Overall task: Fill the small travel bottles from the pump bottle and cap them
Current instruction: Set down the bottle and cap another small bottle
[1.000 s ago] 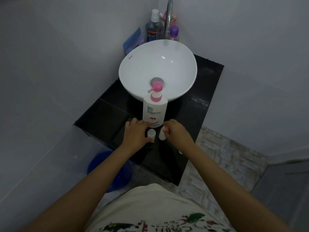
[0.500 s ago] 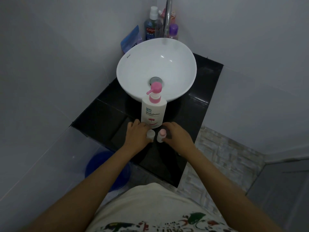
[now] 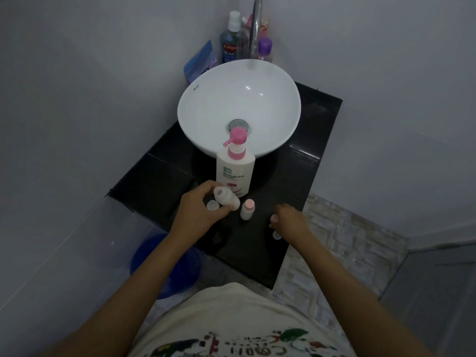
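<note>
left hand [image 3: 197, 215] grips tilted travel bottle [image 3: 226, 199], right hand [image 3: 291, 222] loose

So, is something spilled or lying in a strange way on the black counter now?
No spill shows on the glossy black counter. One translucent small travel bottle is tipped sideways in the left hand, held, not fallen. The pink-topped small bottle and white pump bottle stand upright.

faucet [image 3: 255, 27] top cut off, forearms cropped

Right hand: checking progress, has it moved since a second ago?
Yes. The right hand has pulled away rightward from the pink-capped travel bottle, toward the counter's edge.
</note>
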A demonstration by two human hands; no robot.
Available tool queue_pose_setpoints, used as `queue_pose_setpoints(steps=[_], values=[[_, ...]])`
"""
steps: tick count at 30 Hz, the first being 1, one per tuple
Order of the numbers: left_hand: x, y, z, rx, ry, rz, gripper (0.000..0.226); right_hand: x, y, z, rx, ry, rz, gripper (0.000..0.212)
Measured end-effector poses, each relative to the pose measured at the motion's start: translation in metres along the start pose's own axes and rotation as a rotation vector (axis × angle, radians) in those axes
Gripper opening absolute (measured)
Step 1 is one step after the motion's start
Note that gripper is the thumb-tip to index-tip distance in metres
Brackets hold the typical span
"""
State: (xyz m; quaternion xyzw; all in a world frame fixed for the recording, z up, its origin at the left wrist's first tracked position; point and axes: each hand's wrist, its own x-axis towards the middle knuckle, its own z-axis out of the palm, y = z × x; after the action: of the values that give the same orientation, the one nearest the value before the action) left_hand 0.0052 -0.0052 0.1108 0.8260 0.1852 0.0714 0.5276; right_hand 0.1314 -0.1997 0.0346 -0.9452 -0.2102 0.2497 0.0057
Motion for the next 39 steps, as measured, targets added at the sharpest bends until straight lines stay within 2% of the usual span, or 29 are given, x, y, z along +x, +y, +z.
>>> queue_pose_setpoints(steps=[5, 7, 11, 13, 16, 21, 29, 34, 37, 39], values=[[-0.018, 0.012, -0.009, -0.289, 0.019, -0.1, 0.046, 0.009, -0.002, 0.002, 0.095, -0.05, 0.08, 0.018], [-0.024, 0.016, -0.012, -0.363, 0.03, -0.119, 0.047, 0.004, -0.004, -0.007, 0.208, 0.016, 0.113, 0.016], [-0.032, 0.02, -0.02, -0.453, 0.094, -0.123, 0.038, -0.037, -0.013, -0.045, 0.754, 0.321, 0.01, 0.018], [-0.035, 0.024, -0.02, -0.44, 0.072, -0.121, 0.032, -0.063, -0.022, -0.072, 0.998, 0.336, -0.086, 0.019], [-0.038, 0.028, -0.015, -0.478, -0.005, -0.137, 0.034, -0.095, -0.038, -0.102, 1.21, 0.233, -0.267, 0.023], [-0.045, 0.034, -0.007, -0.453, -0.171, -0.079, 0.032, -0.108, -0.047, -0.103, 1.213, 0.19, -0.379, 0.027], [-0.049, 0.027, -0.003, -0.458, -0.201, -0.098, 0.032, -0.113, -0.031, -0.097, 1.071, 0.135, -0.479, 0.029], [-0.05, 0.025, -0.001, -0.412, -0.209, -0.096, 0.032, -0.114, -0.031, -0.099, 0.955, 0.13, -0.374, 0.016], [-0.05, 0.028, -0.002, -0.407, -0.208, -0.094, 0.03, -0.113, -0.036, -0.094, 0.857, 0.166, -0.27, 0.028], [-0.05, 0.03, -0.002, -0.404, -0.207, -0.086, 0.028, -0.115, -0.037, -0.095, 0.848, 0.165, -0.27, 0.029]])
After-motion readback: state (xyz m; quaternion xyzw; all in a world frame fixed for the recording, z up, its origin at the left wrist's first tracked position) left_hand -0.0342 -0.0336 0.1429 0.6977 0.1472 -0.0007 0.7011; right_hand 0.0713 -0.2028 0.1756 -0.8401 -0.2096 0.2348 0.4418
